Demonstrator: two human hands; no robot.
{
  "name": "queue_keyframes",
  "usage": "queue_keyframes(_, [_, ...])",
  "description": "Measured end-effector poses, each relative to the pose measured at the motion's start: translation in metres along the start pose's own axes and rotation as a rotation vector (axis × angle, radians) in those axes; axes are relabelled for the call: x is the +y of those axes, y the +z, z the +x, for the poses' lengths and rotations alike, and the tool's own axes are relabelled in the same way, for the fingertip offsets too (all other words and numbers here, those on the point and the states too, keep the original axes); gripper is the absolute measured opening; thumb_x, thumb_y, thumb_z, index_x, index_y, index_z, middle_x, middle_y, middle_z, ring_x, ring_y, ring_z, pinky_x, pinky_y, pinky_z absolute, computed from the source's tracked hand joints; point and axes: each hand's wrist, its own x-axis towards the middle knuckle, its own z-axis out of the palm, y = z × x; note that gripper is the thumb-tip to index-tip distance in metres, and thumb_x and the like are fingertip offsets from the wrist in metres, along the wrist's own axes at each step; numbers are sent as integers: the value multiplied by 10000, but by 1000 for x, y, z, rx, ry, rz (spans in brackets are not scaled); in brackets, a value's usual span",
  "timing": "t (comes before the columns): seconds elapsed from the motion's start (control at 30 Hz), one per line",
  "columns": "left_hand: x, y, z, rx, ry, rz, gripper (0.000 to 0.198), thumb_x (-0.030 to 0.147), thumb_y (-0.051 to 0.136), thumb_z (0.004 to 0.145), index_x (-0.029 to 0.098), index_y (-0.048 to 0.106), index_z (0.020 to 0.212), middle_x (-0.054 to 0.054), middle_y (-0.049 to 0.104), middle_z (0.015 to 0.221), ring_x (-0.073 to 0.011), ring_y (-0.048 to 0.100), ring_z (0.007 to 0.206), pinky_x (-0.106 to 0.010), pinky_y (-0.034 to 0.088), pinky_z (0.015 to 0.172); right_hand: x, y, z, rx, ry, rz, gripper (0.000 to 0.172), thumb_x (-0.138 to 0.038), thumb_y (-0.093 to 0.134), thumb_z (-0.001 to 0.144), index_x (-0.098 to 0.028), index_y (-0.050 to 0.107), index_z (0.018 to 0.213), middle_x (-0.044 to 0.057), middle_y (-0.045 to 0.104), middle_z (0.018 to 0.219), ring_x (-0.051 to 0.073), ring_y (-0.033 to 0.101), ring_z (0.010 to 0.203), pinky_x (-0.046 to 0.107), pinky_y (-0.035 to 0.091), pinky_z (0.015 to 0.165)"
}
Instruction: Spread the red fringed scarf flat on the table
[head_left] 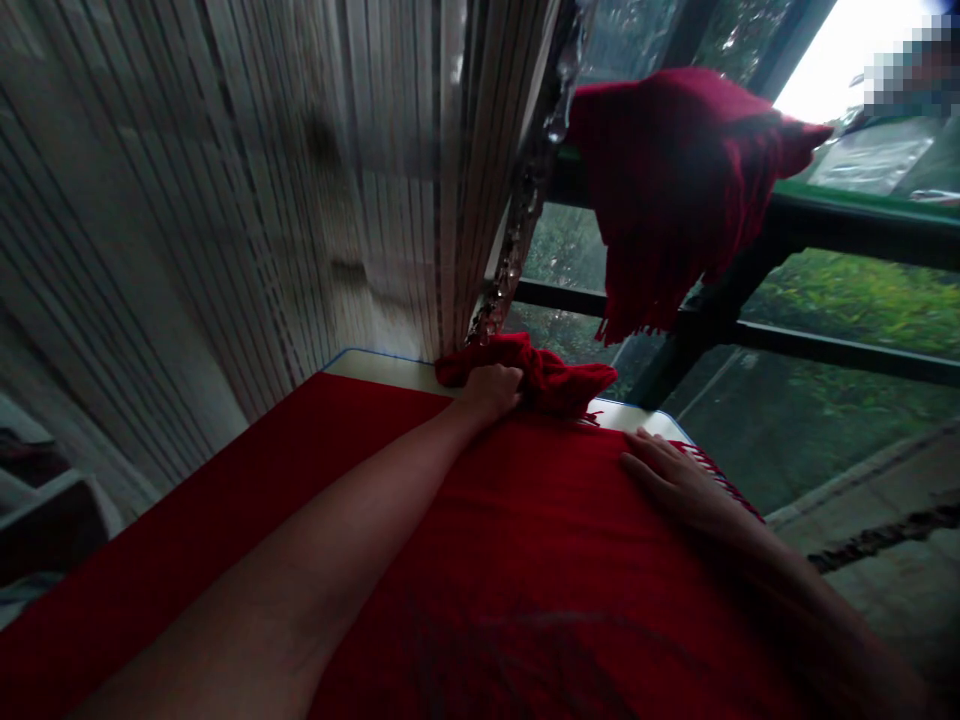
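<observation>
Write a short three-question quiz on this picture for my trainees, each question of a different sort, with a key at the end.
1. True or false: the right hand is clenched in a fist.
2. What hangs over the dark green rail? A) a blue coat; B) a fringed red cloth; C) a white towel.
3. Which hand is at the bunched-up cloth near the far edge of the table?

Key:
1. False; it lies open on the spread red cloth.
2. B.
3. The left hand.
</observation>
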Motion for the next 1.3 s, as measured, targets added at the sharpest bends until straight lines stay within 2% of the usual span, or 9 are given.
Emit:
queue_keyframes(0.1, [9,-1,7,-15,-51,3,331,409,640,1014,143,690,1205,-111,728,1216,-261,701,1117,-501,555,990,2,0,0,-6,-4,-2,744,-691,313,1015,-188,536,1517,178,424,1646,393,348,1541,626,315,1262])
queue_keyframes(0.23, [10,-9,3,-38,-31,-35,297,390,630,992,172,715,1175,-119,747,1205,-280,710,1133,-432,563,968,1,-2,1,-32,3,-5,766,-694,300,1012,-172,513,1531,183,401,1659,393,328,1549,622,299,1270])
queue_keyframes(0.37, [7,-18,-15,-17,77,-107,329,427,502,1026,238,706,1203,-81,751,1243,-273,707,1140,-376,562,933,-1,-4,1,-41,16,-3,771,-695,290,1011,-172,504,1535,175,412,1656,390,332,1547,603,305,1275])
queue_keyframes(0.47, [10,-22,-40,-23,201,-152,354,413,458,1046,266,683,1277,-48,716,1341,-245,669,1213,-361,527,1002,-3,-5,0,-51,28,-2,782,-713,275,1006,-191,487,1548,165,397,1666,384,318,1555,606,304,1273])
queue_keyframes(0.6, [16,-24,-78,-107,248,-150,510,474,388,1072,225,555,1484,-86,495,1616,-307,408,1509,-542,301,1236,-6,-6,-1,-65,27,7,810,-720,269,1002,-159,496,1541,193,374,1671,389,318,1556,605,295,1274])
queue_keyframes(0.7, [16,-22,-99,-238,211,-140,641,559,313,1073,210,388,1606,-99,288,1720,-340,189,1603,-663,112,1266,-6,-6,0,-44,30,-3,794,-714,292,998,-164,523,1522,182,419,1650,380,351,1544,582,308,1275])
queue_keyframes(0.77, [14,-19,-106,-276,202,-151,672,596,300,1063,241,335,1632,-74,232,1738,-331,151,1613,-669,82,1269,-5,-5,1,-41,32,-9,787,-711,296,998,-170,521,1523,173,432,1645,372,356,1542,572,309,1276])
queue_keyframes(1.2, [10,-11,-109,-239,195,-154,798,705,307,1015,226,287,1654,-66,204,1745,-346,123,1615,-649,40,1277,14,2,1,-62,67,-62,769,-705,262,1005,-226,449,1577,122,361,1687,349,279,1571,594,288,1280])
queue_keyframes(1.3, [12,-11,-112,-170,202,-136,724,664,329,1032,235,380,1613,-76,325,1711,-345,253,1577,-627,139,1268,15,2,0,-69,60,-64,778,-706,258,1005,-215,445,1578,123,349,1694,339,275,1572,566,278,1290])
